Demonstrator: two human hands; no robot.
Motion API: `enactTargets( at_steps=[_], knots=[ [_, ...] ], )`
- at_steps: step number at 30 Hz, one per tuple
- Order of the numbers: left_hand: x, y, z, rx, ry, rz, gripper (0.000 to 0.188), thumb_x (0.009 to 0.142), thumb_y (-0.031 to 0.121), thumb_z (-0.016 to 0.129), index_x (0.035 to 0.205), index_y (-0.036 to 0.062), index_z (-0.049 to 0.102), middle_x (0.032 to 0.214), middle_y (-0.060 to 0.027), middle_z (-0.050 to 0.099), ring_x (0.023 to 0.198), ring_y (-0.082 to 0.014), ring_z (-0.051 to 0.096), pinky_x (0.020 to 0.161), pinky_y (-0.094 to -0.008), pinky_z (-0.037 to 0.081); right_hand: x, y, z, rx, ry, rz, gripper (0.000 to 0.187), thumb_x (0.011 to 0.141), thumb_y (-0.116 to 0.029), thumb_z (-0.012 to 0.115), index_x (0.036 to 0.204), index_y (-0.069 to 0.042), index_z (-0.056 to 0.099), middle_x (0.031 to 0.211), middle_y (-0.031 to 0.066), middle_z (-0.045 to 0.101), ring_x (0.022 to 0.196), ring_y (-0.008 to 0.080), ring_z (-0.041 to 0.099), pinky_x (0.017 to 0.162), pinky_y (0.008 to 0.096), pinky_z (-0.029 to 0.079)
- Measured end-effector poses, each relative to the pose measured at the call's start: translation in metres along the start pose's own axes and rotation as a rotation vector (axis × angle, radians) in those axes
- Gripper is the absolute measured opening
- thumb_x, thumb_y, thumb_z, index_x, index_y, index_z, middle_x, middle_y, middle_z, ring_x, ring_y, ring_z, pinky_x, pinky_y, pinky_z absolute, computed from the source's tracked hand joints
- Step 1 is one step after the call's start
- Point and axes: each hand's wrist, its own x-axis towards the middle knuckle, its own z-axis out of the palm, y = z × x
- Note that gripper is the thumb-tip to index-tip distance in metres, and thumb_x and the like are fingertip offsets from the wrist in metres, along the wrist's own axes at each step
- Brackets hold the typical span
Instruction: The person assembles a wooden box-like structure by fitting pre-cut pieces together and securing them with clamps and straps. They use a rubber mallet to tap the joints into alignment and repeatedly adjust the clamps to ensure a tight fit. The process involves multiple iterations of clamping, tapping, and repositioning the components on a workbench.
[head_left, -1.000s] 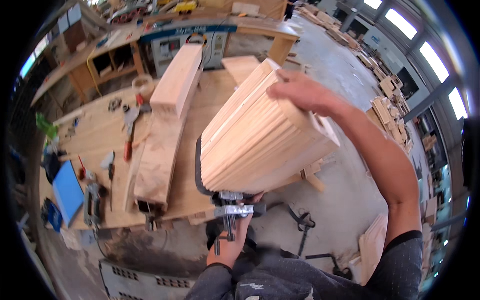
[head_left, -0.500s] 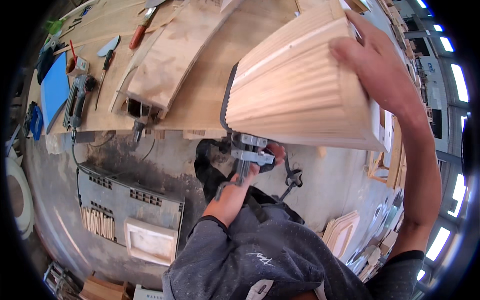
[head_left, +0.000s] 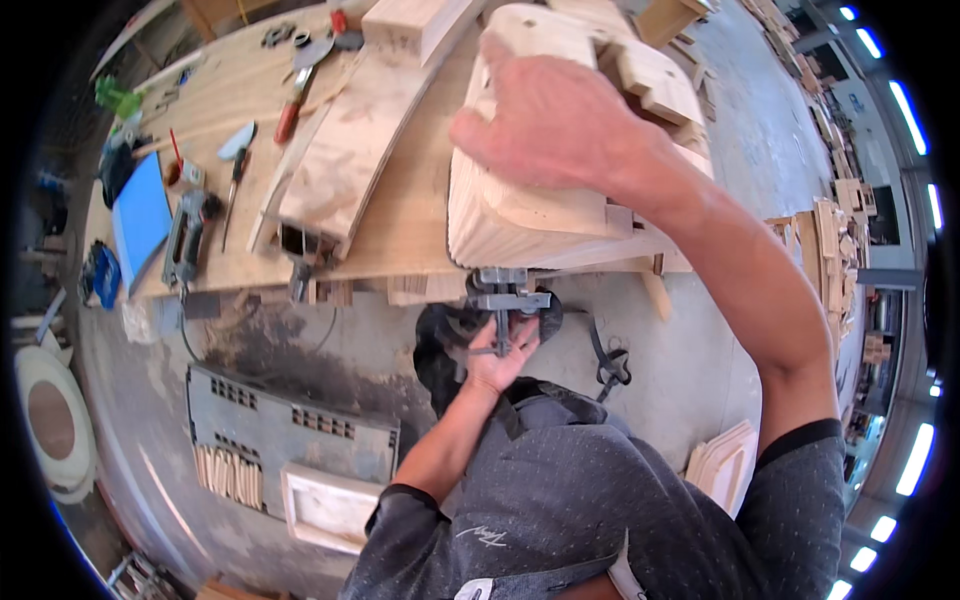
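Observation:
A thick, pale wooden block (head_left: 530,235), with rounded corners and ridged sides, is at the front edge of the workbench. My right hand (head_left: 560,115) rests on its upper face, fingers and thumb spread. Below the bench edge, under the block, is a grey metal clamp (head_left: 500,300) with a screw and a crossbar. My left hand (head_left: 500,360) is at that screw and crossbar, palm up with fingers apart. The screw hides part of the palm.
On the workbench (head_left: 415,215) lie a long wooden board (head_left: 345,150), a red-handled scraper (head_left: 290,115), a screwdriver (head_left: 235,180), a nail gun (head_left: 187,240) and a blue sheet (head_left: 142,215). A grey slotted case (head_left: 300,400) and a wooden frame (head_left: 330,505) are below.
The wooden block has tipped, so its notched upper face now shows. My right hand has moved left from its far right edge onto that face. My left hand's palm shows more fully.

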Motion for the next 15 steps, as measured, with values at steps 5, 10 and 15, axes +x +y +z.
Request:
enactTargets(
  at_steps=[5,10,15],
  knots=[
    [-0.004,0.004,-0.002,0.279,0.111,0.027,0.044,0.099,0.041,0.061,0.135,0.0152,0.062,0.141,-0.0061,0.062,0.138,-0.0362,0.048,0.115,-0.0617,0.032,-0.014,0.007,-0.012,0.017,-0.203,-0.018,0.073,0.098,-0.045,0.045,0.137,0.016,0.045,0.091,0.0275,0.072,0.088,0.0391,0.073,0.082,0.0475,0.057],
    [-0.054,0.07,-0.023,0.507,0.457,-0.031,0.036,0.104,0.031,0.056,0.133,0.011,0.06,0.133,-0.0106,0.065,0.117,-0.0347,0.063,0.098,-0.048,0.053,-0.029,0.018,-0.003,0.141,-0.085,-0.017,0.074,0.103,-0.048,0.044,0.145,0.013,0.041,0.092,0.0231,0.073,0.09,0.039,0.072,0.082,0.0461,0.057],
    [-0.122,0.135,0.032,1.093,0.69,0.492,0.019,0.102,0.026,0.06,0.107,0.0077,0.063,0.088,-0.0017,0.065,0.079,-0.0122,0.061,0.072,-0.0252,0.049,-0.056,0.057,-0.012,0.255,0.358,-0.102,0.056,0.104,-0.045,0.048,0.131,0.003,0.06,0.112,0.025,0.068,0.106,0.037,0.067,0.093,0.048,0.053]
  ],
)
